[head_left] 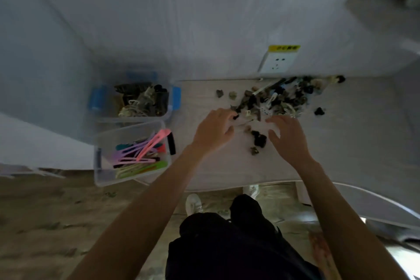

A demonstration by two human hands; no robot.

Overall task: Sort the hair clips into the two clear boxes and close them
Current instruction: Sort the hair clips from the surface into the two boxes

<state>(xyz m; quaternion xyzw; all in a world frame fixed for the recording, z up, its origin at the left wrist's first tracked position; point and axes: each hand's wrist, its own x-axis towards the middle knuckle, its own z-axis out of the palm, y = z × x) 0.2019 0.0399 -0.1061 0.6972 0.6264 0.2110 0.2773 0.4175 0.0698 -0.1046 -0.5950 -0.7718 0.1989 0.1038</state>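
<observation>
- Both forearms are reaching forward over the desk (341,143), bare, the hands lying palm down at the near edge of the clip pile (272,98).
- The left hand (213,132) is hovering with fingers loosely curled; its fingertips are meeting a small dark clip (235,117), though blur is making it hard to tell whether it is pinching the clip or only touching it.
- The right hand (286,136) is lying with fingers spread and relaxed, tips pointing left toward the pile, gripping nothing that shows.
- Between the two hands a black claw clip (259,138) is lying on the desk, with a smaller one (254,150) just nearer the person.
- The pile is stretching along the far edge of the desk by the wall, below a socket (278,63); a few clips are lying apart on its left and right.
- At the desk's left end two clear boxes are standing open, one behind the other. The far box (175,98), with blue latches, is holding dark and pale claw clips.
- The near box (97,166) is holding long flat clips (145,150) in pink, purple and green.
</observation>
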